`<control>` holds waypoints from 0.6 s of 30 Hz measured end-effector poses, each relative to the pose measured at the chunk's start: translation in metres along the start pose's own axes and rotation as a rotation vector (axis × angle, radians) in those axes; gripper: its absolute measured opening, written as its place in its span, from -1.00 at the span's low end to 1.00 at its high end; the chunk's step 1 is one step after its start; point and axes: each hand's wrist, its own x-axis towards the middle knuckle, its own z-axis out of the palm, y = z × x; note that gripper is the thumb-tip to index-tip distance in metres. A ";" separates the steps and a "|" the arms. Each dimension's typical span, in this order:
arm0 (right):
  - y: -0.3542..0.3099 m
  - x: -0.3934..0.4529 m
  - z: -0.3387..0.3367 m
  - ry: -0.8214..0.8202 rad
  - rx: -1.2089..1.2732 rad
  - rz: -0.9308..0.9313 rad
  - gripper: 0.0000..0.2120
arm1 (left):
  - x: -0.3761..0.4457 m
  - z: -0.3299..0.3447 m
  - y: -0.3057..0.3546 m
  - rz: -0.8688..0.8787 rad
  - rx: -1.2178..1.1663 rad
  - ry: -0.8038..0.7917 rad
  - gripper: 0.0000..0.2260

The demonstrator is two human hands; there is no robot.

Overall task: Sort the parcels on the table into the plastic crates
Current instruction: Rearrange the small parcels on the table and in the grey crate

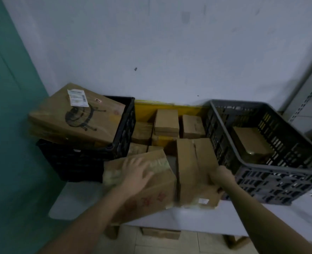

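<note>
Your view is dim and bluish; motion blur smears the left hand (136,173), and edges bow toward 3 o'clock.

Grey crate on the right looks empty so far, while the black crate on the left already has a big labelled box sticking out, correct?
Not quite: the head view shows the grey crate already holds one brown parcel. The black crate does have the big labelled box sticking out.
</note>
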 end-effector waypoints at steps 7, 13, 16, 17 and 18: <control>-0.001 -0.032 0.031 0.224 -0.336 -0.266 -0.57 | -0.017 0.043 0.002 0.292 0.223 -0.304 -0.16; 0.007 -0.038 0.043 -0.068 -0.392 -0.364 -0.54 | -0.028 0.048 0.007 0.492 0.196 -0.327 -0.25; 0.000 -0.036 0.038 -0.034 -0.475 -0.335 -0.48 | -0.028 0.046 0.007 0.498 0.172 -0.325 -0.24; -0.004 -0.037 0.037 -0.030 -0.479 -0.332 -0.46 | -0.026 0.045 0.006 0.498 0.162 -0.326 -0.24; -0.008 -0.035 0.037 -0.030 -0.480 -0.334 -0.46 | -0.022 0.045 0.006 0.501 0.155 -0.323 -0.24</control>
